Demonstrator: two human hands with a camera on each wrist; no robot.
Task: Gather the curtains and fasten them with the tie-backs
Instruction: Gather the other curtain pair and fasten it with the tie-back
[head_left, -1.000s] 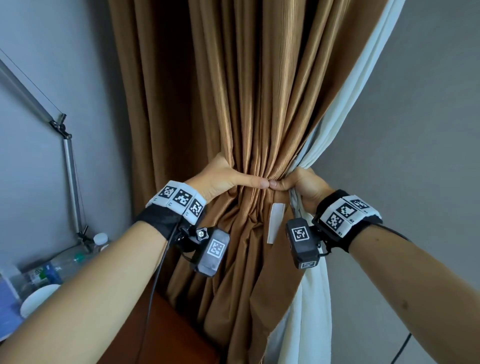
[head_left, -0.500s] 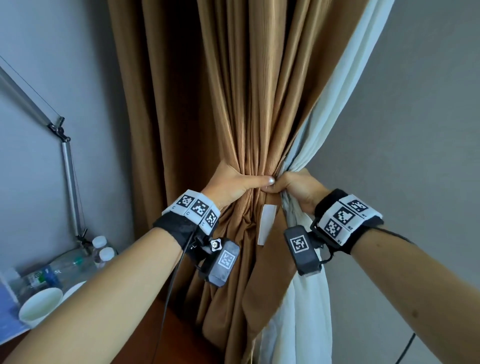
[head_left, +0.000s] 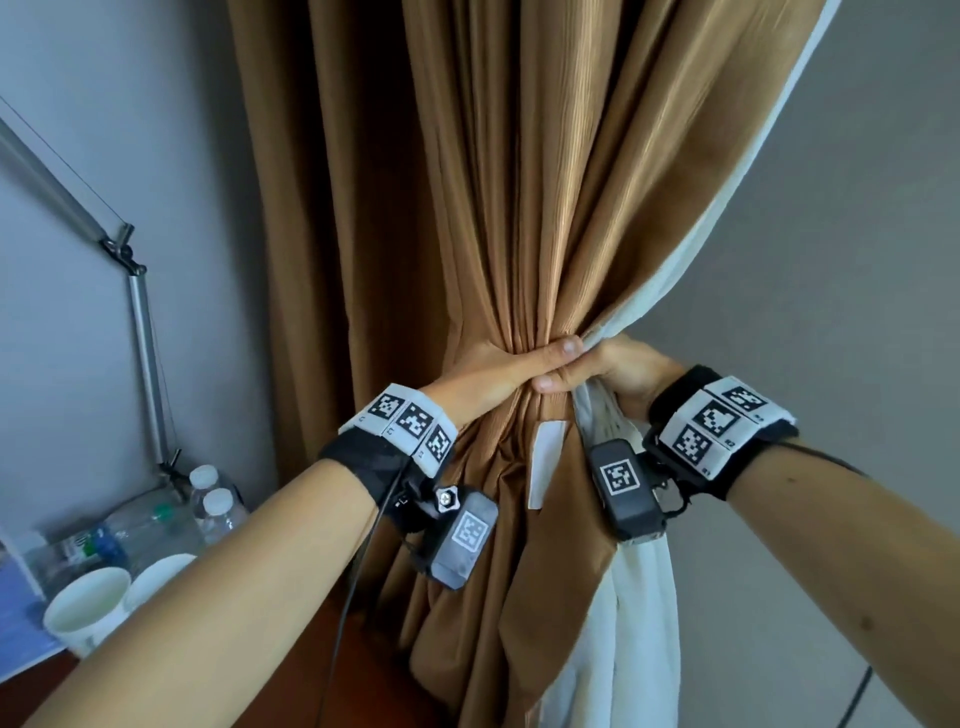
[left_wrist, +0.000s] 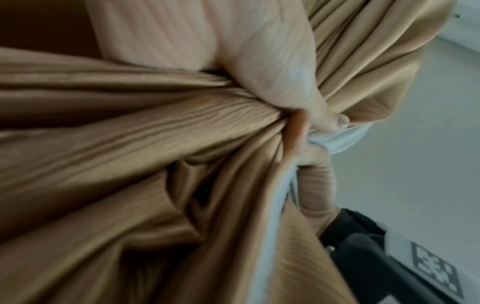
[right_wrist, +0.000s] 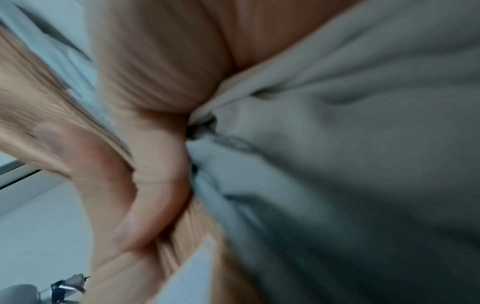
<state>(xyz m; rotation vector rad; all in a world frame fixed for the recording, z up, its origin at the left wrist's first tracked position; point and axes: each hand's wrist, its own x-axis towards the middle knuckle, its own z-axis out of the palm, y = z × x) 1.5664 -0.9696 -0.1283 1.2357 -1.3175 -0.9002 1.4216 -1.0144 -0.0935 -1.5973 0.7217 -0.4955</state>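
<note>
A ribbed brown curtain (head_left: 519, 208) with a white lining (head_left: 644, 597) hangs in the middle of the head view, bunched to a narrow waist. My left hand (head_left: 498, 371) wraps that waist from the left, thumb across the front. From the right, my right hand (head_left: 618, 369) grips the same waist with its thumb under the left thumb. In the left wrist view, brown folds (left_wrist: 155, 144) converge at my left hand (left_wrist: 280, 82). In the right wrist view, my right hand (right_wrist: 145, 164) grips brown cloth and white lining (right_wrist: 350, 144). A white label (head_left: 543, 467) hangs below the grip. No tie-back shows.
A metal desk lamp arm (head_left: 140, 332) stands at the left against the grey wall. Below it are water bottles (head_left: 213, 499) and white paper cups (head_left: 88, 608) on a reddish wooden surface (head_left: 291, 686). Bare grey wall (head_left: 831, 260) lies to the right of the curtain.
Both hands have closed in tighter on the curtain waist, and the left thumb now overlaps the right. The gathered waist has shifted a little to the right.
</note>
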